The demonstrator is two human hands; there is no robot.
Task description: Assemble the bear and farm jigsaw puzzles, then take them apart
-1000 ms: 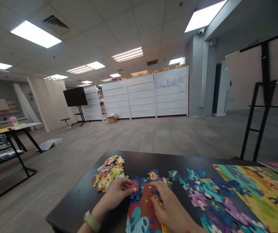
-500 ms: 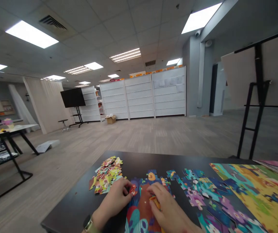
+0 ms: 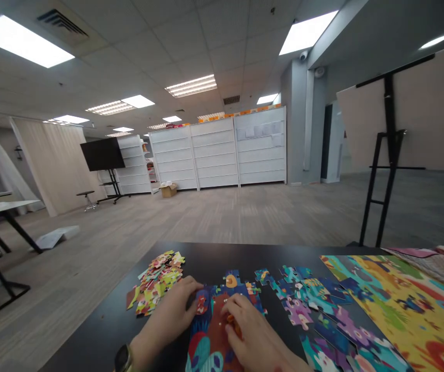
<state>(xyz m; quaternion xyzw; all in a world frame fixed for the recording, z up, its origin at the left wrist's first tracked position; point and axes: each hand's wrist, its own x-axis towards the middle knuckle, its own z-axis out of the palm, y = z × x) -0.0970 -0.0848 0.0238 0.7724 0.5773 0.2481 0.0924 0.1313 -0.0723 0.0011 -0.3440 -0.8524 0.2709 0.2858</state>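
Note:
A partly joined jigsaw puzzle (image 3: 201, 352) with dark blue, brown and teal artwork lies at the table's near edge. Along its upper left side rests my left hand (image 3: 177, 309), thumb and fingers apart, touching the puzzle's border. Over the middle of the puzzle is my right hand (image 3: 255, 330), its fingers curled around a small orange puzzle piece (image 3: 234, 326), mostly hidden by the thumb and fingers. Beyond my left hand sits a heap of yellow, red and green puzzle pieces (image 3: 159, 283). Loose blue, teal and purple pieces (image 3: 298, 312) spread to the right of my right hand.
A colourful yellow picture sheet (image 3: 411, 305) covers the right side of the black table (image 3: 206, 251). Farther off stand a black easel (image 3: 388, 155), white shelving (image 3: 216, 152), a screen on a wheeled stand (image 3: 103, 154) and another table (image 3: 12, 207) at left.
The view has swung slightly right, so the scene shifts left. My left fingers have straightened along the puzzle's edge. My right hand stays over the puzzle with the orange piece.

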